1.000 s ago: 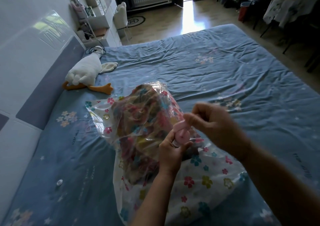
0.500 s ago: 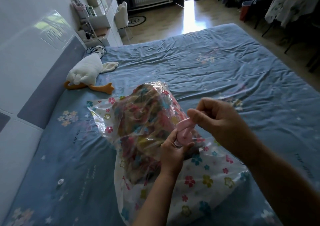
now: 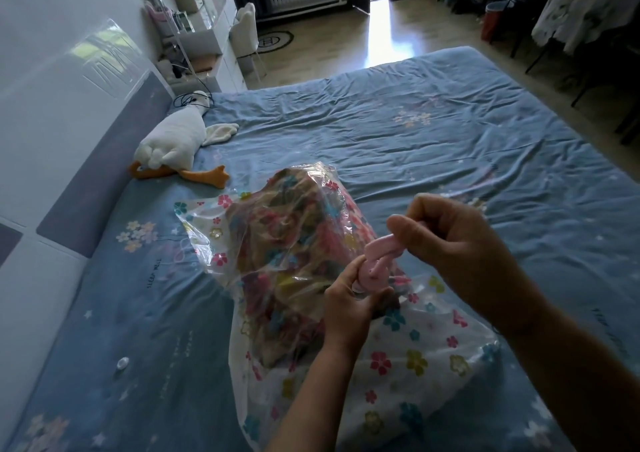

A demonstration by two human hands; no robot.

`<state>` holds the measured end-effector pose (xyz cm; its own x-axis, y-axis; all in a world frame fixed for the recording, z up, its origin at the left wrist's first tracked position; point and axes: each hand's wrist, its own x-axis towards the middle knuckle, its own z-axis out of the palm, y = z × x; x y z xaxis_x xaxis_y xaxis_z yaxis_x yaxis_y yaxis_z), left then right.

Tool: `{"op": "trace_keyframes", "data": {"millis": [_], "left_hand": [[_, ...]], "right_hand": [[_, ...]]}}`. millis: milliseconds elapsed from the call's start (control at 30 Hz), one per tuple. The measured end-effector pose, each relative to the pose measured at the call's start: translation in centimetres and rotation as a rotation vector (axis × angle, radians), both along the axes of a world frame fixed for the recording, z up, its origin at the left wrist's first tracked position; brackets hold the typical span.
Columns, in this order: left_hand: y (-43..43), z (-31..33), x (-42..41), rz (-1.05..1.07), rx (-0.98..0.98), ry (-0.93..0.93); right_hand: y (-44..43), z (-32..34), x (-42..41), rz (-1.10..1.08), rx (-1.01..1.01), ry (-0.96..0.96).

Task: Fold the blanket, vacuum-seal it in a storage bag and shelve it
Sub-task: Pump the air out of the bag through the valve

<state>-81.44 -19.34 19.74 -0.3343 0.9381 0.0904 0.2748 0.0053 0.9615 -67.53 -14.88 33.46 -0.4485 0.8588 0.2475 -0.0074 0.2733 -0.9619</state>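
A clear storage bag (image 3: 408,358) printed with coloured flowers lies on the blue bed sheet (image 3: 433,133). Inside it the folded flowery blanket (image 3: 291,244) bulges up at the far end. A round pink valve (image 3: 372,275) sits on the bag's top side. My left hand (image 3: 348,308) grips the bag and the valve's base from below. My right hand (image 3: 453,244) pinches the pink valve cap (image 3: 381,245), lifted just above the valve and joined to it by a pink strap. The bag's near end lies flat and empty.
A white plush goose (image 3: 173,147) with orange feet lies by the padded headboard (image 3: 62,181) at left. A small white cap (image 3: 122,362) rests on the sheet at lower left. Beyond the bed stand a white desk, a chair (image 3: 246,32) and a radiator.
My right hand has pulled the pink cap slightly up and to the right, away from the valve. The left hand keeps its grip.
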Motion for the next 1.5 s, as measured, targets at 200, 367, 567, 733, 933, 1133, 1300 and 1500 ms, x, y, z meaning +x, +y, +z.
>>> {"op": "trace_keyframes", "data": {"millis": [200, 367, 567, 733, 933, 1133, 1300, 1500], "left_hand": [[-0.4, -0.4, 0.3, 0.001, -0.027, -0.001], [-0.2, -0.6, -0.2, -0.012, -0.034, -0.061], [-0.2, -0.6, -0.1, -0.031, -0.021, -0.039], [-0.5, 0.0, 0.2, 0.001, -0.037, -0.038], [0.0, -0.4, -0.3, -0.038, -0.008, -0.016], [0.2, -0.5, 0.1, 0.018, -0.011, 0.007], [0.0, -0.4, 0.1, 0.014, 0.014, -0.021], [0.1, 0.3, 0.3, -0.019, -0.006, -0.041]], "right_hand": [[0.7, -7.6, -0.6, -0.054, -0.113, -0.475], [-0.9, 0.2, 0.0, 0.157, -0.168, -0.063], [0.4, -1.7, -0.8, 0.073, 0.0, -0.259], [1.2, -7.4, -1.1, -0.009, -0.022, -0.686], [-0.4, 1.8, 0.7, 0.189, -0.008, -0.099], [1.2, -4.6, -0.5, 0.018, 0.018, -0.498], [1.3, -5.4, -0.8, -0.011, 0.056, -0.652], [0.1, 2.2, 0.9, 0.136, -0.06, -0.016]]}}
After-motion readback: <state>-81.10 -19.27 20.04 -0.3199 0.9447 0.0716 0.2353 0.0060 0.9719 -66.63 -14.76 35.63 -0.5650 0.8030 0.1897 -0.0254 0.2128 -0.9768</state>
